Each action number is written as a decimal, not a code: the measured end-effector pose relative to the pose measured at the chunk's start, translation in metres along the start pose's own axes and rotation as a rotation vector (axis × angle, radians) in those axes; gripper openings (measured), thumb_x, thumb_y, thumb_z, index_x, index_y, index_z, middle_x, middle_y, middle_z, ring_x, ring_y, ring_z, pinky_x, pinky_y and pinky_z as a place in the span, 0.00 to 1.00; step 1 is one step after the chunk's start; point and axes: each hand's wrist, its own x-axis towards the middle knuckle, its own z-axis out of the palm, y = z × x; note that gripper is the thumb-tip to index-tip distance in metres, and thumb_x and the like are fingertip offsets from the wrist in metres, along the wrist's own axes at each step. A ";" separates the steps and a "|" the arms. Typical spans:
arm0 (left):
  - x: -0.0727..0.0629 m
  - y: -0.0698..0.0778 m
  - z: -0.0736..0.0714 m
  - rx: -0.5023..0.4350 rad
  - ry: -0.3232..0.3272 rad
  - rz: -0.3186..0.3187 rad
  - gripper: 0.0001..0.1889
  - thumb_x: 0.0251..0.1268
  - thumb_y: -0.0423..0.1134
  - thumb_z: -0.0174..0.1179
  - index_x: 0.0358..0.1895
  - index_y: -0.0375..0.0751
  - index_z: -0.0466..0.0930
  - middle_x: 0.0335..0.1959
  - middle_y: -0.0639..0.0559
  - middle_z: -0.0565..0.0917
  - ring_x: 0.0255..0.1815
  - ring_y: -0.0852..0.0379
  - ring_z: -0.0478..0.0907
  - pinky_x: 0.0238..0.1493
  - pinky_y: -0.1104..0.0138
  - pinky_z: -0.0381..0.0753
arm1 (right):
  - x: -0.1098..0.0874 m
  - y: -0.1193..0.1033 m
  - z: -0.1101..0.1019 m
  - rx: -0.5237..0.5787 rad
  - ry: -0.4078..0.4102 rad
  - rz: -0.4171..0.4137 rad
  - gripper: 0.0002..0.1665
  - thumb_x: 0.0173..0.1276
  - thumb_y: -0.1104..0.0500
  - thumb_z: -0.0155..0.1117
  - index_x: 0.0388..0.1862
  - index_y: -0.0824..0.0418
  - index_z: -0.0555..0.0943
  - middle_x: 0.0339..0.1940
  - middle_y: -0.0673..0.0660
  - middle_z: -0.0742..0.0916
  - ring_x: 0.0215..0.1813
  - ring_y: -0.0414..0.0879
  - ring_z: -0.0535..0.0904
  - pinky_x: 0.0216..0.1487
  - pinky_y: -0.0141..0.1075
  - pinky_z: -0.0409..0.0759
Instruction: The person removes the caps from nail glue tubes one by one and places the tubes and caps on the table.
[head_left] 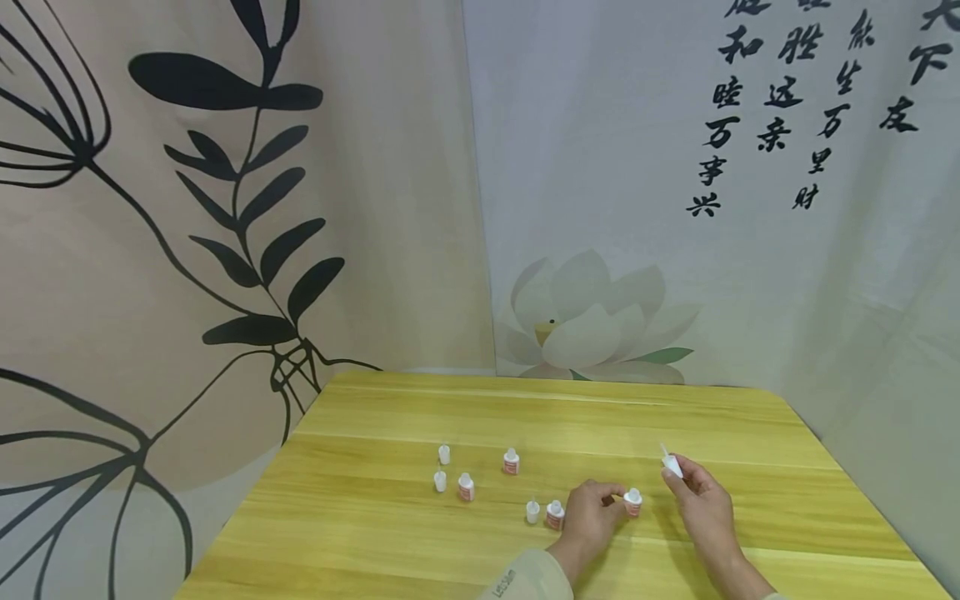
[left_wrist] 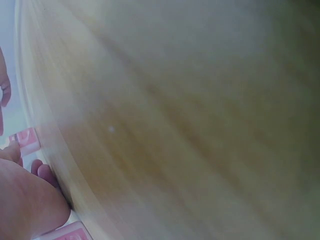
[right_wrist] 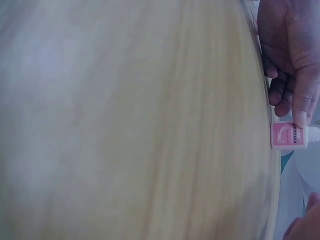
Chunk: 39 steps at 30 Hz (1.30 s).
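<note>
My left hand (head_left: 592, 517) pinches a small white bottle (head_left: 633, 503) with a pink label, upright on the table. In the right wrist view, the thumb lies against this bottle's label (right_wrist: 287, 136). Just right of it, my right hand (head_left: 705, 504) holds a white cap (head_left: 672, 465) above the table, its thin tip pointing up. Close on the left hand's other side stands another pink-labelled bottle (head_left: 555, 515), with a white cap (head_left: 532, 512) beside it. The left wrist view catches part of the left hand (left_wrist: 30, 205) and, below it, a bottle's pink label (left_wrist: 70, 234).
Farther left on the wooden table (head_left: 375, 533) stand two more bottles, one toward the back (head_left: 511, 462) and one nearer (head_left: 466, 487). Two white caps, a rear one (head_left: 444, 454) and a front one (head_left: 440, 481), are left of them. A printed curtain (head_left: 405, 208) hangs behind the table.
</note>
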 end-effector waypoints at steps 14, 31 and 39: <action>0.000 0.000 0.000 0.002 -0.007 0.000 0.06 0.58 0.40 0.70 0.39 0.49 0.90 0.28 0.65 0.74 0.30 0.69 0.68 0.32 0.73 0.71 | 0.000 0.000 0.003 0.016 0.061 -0.036 0.32 0.71 0.47 0.64 0.67 0.64 0.73 0.43 0.47 0.79 0.41 0.37 0.72 0.34 0.28 0.72; 0.000 0.002 0.000 0.000 -0.004 -0.006 0.06 0.58 0.39 0.70 0.38 0.49 0.90 0.27 0.65 0.74 0.30 0.68 0.67 0.32 0.73 0.71 | -0.002 -0.002 0.003 -0.038 0.050 -0.044 0.31 0.74 0.47 0.61 0.69 0.63 0.72 0.47 0.50 0.77 0.43 0.36 0.72 0.40 0.28 0.74; 0.000 0.001 0.000 0.001 -0.006 -0.023 0.06 0.58 0.40 0.70 0.38 0.50 0.90 0.27 0.66 0.74 0.30 0.68 0.68 0.32 0.73 0.71 | -0.001 -0.001 0.003 -0.025 0.042 -0.049 0.29 0.74 0.47 0.61 0.67 0.62 0.72 0.47 0.50 0.76 0.44 0.37 0.72 0.42 0.30 0.75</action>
